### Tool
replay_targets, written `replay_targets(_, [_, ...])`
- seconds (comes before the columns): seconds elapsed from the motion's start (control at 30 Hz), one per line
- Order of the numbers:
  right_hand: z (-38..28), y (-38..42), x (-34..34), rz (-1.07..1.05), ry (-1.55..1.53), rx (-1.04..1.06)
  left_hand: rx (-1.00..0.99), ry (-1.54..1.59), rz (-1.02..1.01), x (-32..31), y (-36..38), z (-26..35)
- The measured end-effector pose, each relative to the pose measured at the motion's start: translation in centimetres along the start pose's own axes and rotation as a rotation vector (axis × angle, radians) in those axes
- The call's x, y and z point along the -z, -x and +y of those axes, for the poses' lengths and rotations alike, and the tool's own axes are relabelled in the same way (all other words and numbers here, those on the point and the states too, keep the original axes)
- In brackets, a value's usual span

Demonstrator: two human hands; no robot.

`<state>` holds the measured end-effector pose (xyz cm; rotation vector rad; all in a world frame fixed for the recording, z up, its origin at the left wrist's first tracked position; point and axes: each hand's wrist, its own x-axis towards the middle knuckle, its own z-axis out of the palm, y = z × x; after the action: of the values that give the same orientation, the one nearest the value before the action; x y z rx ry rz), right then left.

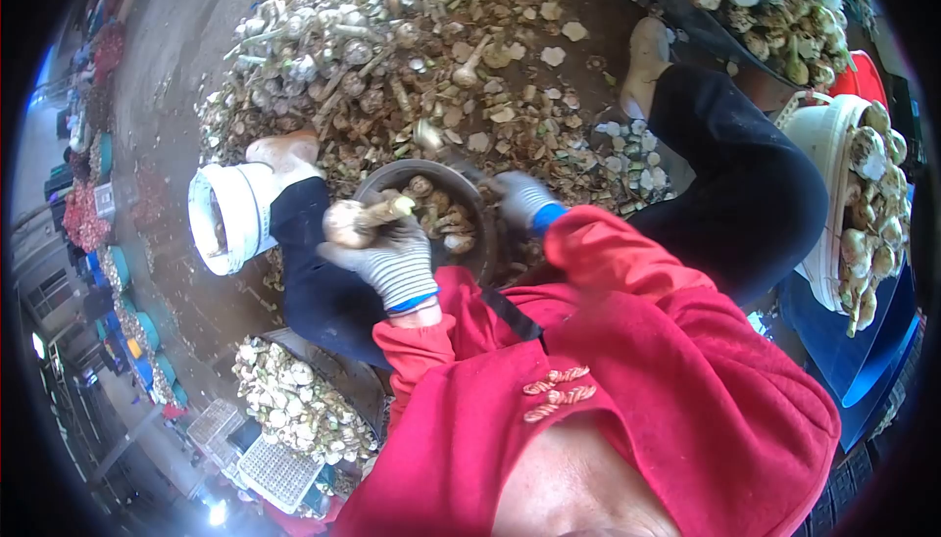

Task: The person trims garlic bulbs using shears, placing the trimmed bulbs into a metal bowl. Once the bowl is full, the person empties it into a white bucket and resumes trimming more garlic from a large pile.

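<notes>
My left hand [394, 261], in a striped glove with a blue cuff, is closed around a garlic bulb [345, 224] whose cut stem points right. Just beyond it, between my legs, stands a round bucket [487, 243] with several garlic bulbs [446, 214] inside. My right hand [525, 198], also gloved, is beside the bucket's right rim with its fingers curled. A dark blurred streak extends from it toward the upper left; I cannot make out what it is. A pale blurred piece [428, 135] appears above the bucket.
Garlic stems and trimmings [392, 57] cover the floor ahead. A white bucket [230, 219] lies by my left foot. At right, a white bucket [818, 145] sits beside piled garlic [867, 214]. More garlic [294, 395] is heaped at lower left, near a white crate [279, 473].
</notes>
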<state>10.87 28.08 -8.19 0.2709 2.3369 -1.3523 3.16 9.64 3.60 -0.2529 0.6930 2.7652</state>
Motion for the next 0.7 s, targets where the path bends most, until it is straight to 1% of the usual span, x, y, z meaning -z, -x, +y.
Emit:
replay_targets(0.03, [1.4,-1.9,0.2,-0.081,-0.008,-0.227,-0.147,-0.179,0.064,-2.9,-0.3,1.6])
replay_targets(0.07, [2.7,-2.4,-0.4,0.210,-0.237,-0.353,-0.210,-0.178,0.112,-5.3,-0.5,2.5])
replay_targets(0.1, [4.0,-3.9,-0.7,0.406,-0.346,-0.326,-0.265,-0.172,0.153,-6.7,-0.9,3.1])
replay_targets(0.13, [4.4,-5.4,0.4,0.506,-0.314,-0.251,-0.258,-0.353,0.133,-5.7,-1.1,4.0])
replay_targets(0.17, [4.1,-6.4,1.7,0.604,-0.286,-0.184,-0.277,-0.402,0.301,-5.4,-0.9,4.0])
replay_targets(0.23, [3.0,-7.5,4.4,0.670,-0.316,-0.182,-0.099,-0.637,0.063,0.2,-1.0,6.3])
replay_targets(0.3, [3.1,-10.2,5.5,0.739,-0.231,0.007,0.045,-1.142,0.270,5.1,0.0,7.6])
replay_targets(0.33, [2.0,-11.1,6.3,0.642,-0.149,0.005,0.353,-1.439,0.166,11.6,-1.1,9.4])
replay_targets(0.37, [0.6,-11.9,7.5,0.545,-0.067,0.009,0.057,-1.746,0.159,8.8,1.7,6.3])
replay_targets(0.4, [-0.3,-12.9,8.2,0.445,0.015,0.014,0.143,-2.093,0.157,4.8,2.0,5.1])
replay_targets(0.43, [-0.5,-14.0,8.4,0.387,0.083,0.029,0.247,-2.439,0.152,2.3,2.0,4.7])
replay_targets(0.47, [-0.5,-15.3,8.4,0.328,0.150,0.045,0.188,-2.306,0.129,4.0,2.0,4.7])
replay_targets(0.5, [-0.5,-16.7,8.5,0.269,0.216,0.062,0.144,-2.108,0.094,5.4,1.9,4.4])
replay_targets(0.53, [0.6,-18.8,7.8,0.231,0.299,0.032,0.111,-1.909,0.057,6.7,1.8,4.1])
replay_targets(0.57, [0.8,-19.4,7.6,0.205,0.318,0.022,0.157,-1.728,0.073,5.6,1.5,2.9])
replay_targets(0.6, [0.8,-20.5,8.0,0.123,0.393,-0.001,0.156,-1.696,0.061,4.3,1.2,1.8])
replay_targets(0.63, [0.4,-21.3,8.5,0.044,0.468,-0.027,0.200,-1.620,0.119,4.4,0.9,1.1])
replay_targets(0.7, [-0.1,-21.5,8.6,0.084,0.193,0.033,0.287,-1.458,0.214,4.8,0.0,0.1])
